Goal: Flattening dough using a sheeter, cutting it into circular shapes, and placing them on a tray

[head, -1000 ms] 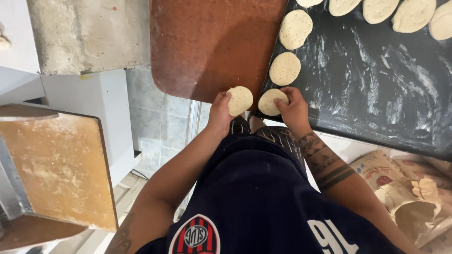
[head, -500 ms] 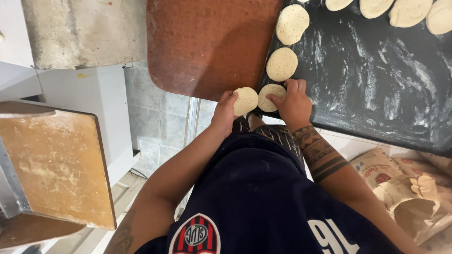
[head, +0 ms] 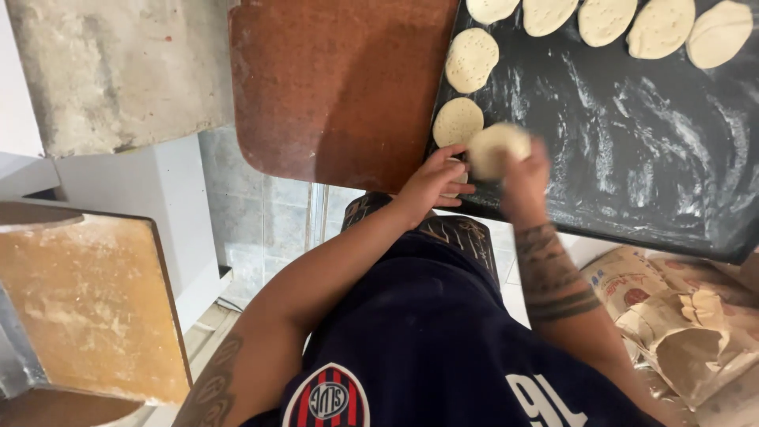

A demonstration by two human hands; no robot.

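at the near edge of the big black floury tray (head: pixel 632 158), the right hand (head: pixel 523 178) lifts a round pale dough disc (head: pixel 496 149) and grips it with the fingers. the disc is blurry. the left hand (head: pixel 431 183) is just beside it, fingers bent over another small bit of dough (head: pixel 455 180) that is mostly hidden, so i cannot tell how tight it holds. two flat dotted dough rounds (head: pixel 457 121) lie on the tray close by, and more sit in a row along the far side. a reddish brown board (head: pixel 340 87) lies left of the tray. crumpled brown paper bags (head: pixel 680 324) lie at the right.
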